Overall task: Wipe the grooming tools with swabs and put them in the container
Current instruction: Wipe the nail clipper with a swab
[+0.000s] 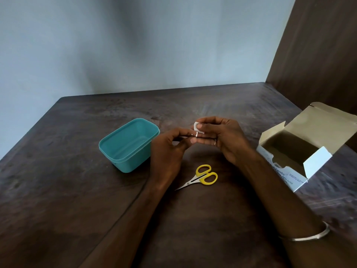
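A dark wooden bench (77, 190) sits under me, meeting a pale blue-grey wall (135, 45) at the back; a dark brown wood panel (318, 45) stands on my right, and a silver bangle (307, 235) circles my right wrist

The counter (77, 190) is dark wood, matt and worn-looking with a streaky grain. The teal container (123, 163) is smooth plastic with a soft sheen. The scissors (199, 178) have bright metal blades and glossy yellow plastic handles. The swab box (301, 136) is dull cardboard, white printed outside. A bangle (309, 235) gleams like polished metal.
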